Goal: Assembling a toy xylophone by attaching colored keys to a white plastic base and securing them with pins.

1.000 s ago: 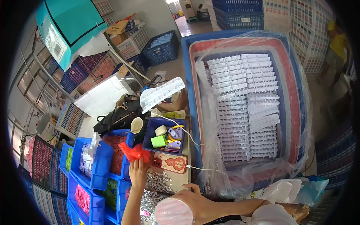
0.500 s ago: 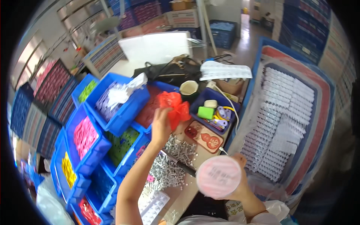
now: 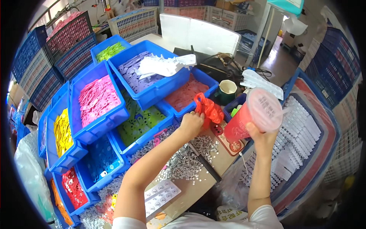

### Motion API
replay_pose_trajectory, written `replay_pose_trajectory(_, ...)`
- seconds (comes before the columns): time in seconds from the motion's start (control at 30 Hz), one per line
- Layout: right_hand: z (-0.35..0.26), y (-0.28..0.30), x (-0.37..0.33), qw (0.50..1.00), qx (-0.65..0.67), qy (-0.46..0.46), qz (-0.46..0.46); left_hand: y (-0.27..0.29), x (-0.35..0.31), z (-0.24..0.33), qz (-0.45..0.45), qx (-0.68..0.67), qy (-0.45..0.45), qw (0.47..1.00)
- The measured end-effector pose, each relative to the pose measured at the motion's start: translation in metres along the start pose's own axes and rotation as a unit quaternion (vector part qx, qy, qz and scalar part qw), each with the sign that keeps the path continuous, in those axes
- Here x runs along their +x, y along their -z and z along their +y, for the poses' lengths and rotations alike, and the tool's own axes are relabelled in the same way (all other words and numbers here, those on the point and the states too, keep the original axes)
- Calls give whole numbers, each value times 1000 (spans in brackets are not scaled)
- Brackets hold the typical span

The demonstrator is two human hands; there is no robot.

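My right hand [image 3: 262,139] grips a large pink drink cup [image 3: 249,116] with a clear sealed lid, tilted over the table's right side. My left hand [image 3: 192,124] has its fingers closed on a crumpled red plastic bag [image 3: 210,108]. The bag hangs beside the cup, apart from it. Below the bag lies a phone [image 3: 233,147] in a red and cream case, with a white cable plugged in. Small silver metal pins [image 3: 190,158] are heaped under my left forearm. A black-handled tool [image 3: 209,168] lies across the pile's edge.
Blue bins of pink [image 3: 97,101], yellow [image 3: 63,129], purple [image 3: 133,72] and green [image 3: 141,122] plastic pieces crowd the left. A dark green cup [image 3: 227,87] stands behind the bag. On the right, a lined crate [image 3: 316,183] holds stacked white strips. A white moulded tray [image 3: 162,196] lies near me.
My right hand has raised the drink cup forward, away from my body, and tilted it. The red bag stays in my left hand, now near the cup. The view has shifted.
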State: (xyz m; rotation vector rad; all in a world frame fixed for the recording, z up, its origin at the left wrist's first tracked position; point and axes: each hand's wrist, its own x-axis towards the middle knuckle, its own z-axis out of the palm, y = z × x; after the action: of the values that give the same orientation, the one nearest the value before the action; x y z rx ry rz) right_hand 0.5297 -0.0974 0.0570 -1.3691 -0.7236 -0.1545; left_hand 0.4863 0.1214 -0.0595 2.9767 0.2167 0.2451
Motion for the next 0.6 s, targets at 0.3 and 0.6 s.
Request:
replay_pose_trajectory(0.3, -18, 11, -16, 999, -20, -25, 37, 103, -5, -7, 445, -271, 102, 847)
replay_pose_trajectory(0.6, -55, 23, -107, 913, 266, -307, 20, 4, -6, 8, 217, -41, -139, 965)
